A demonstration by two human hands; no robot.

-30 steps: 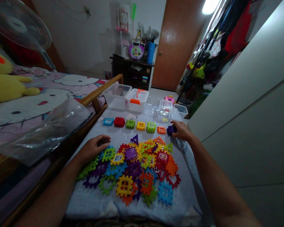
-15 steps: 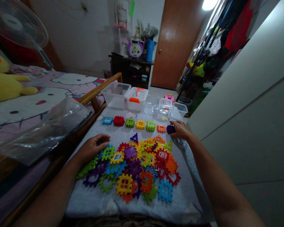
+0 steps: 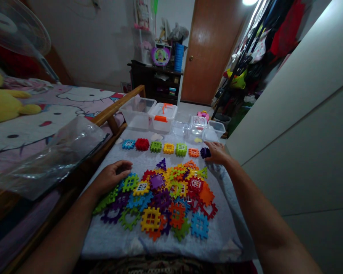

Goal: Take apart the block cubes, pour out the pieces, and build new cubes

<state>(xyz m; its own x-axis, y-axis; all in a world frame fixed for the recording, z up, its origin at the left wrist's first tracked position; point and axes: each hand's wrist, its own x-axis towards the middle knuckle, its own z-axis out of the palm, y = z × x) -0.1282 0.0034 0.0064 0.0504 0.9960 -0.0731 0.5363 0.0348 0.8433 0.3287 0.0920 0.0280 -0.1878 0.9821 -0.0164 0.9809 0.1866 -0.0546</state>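
My right hand [image 3: 217, 153] is at the right end of a row of blocks, with thumb and fingers about the near and far sides of a dark purple block [image 3: 205, 153]. My left hand [image 3: 117, 172] rests on the cloth at the pile's left edge, its fingers loosely curved, thumb apart and nothing between them. Leftward from the purple block stand an orange block [image 3: 193, 152], a light green block [image 3: 181, 150], a yellow block [image 3: 168, 148], a green block [image 3: 156, 147], a red block [image 3: 142, 144] and a blue block [image 3: 128, 144]. Nearer me lies a mixed pile of notched plastic tiles [image 3: 161, 198].
Behind the row are an open clear bin [image 3: 137, 116], a lidded box with orange clips [image 3: 162, 118] and smaller clear containers [image 3: 198, 125]. A wooden bed rail [image 3: 118, 104] and a plastic bag [image 3: 71, 152] are at left. A white cabinet [image 3: 297, 133] borders the right.
The view has shifted slightly. My right hand stays at the purple block, its fingers barely moved, and my left hand keeps its place. The row and the pile look the same.
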